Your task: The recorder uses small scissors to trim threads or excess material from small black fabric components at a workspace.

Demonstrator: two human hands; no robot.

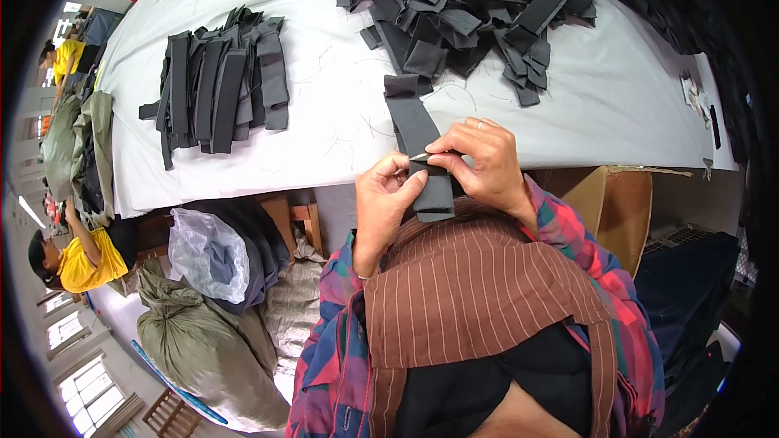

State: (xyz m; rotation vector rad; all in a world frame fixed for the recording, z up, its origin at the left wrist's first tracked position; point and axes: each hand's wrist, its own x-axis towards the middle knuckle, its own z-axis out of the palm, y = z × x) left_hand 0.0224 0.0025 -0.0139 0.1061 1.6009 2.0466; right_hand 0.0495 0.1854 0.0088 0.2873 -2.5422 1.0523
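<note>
A dark grey fabric strip [411, 120] runs from the table's front edge down toward my apron. My left hand [380, 199] pinches this strip between thumb and fingers at its middle. Close against it, my right hand [485, 164] is closed round a small, thin, pale pointed tool [419, 157], whose exact kind is too small to make out. The tool's tip lies at the strip, right by my left fingertips. The strip's lower end [434, 197] hangs below both hands. Its far end rests on the white-covered table [324, 113].
A large loose heap of dark strips [454, 12] covers the far middle of the table. To the left lies a neater row of strips [217, 93]. Loose threads are scattered between. A cardboard box [617, 211] stands below right; tied sacks [199, 332] and people in yellow are at left.
</note>
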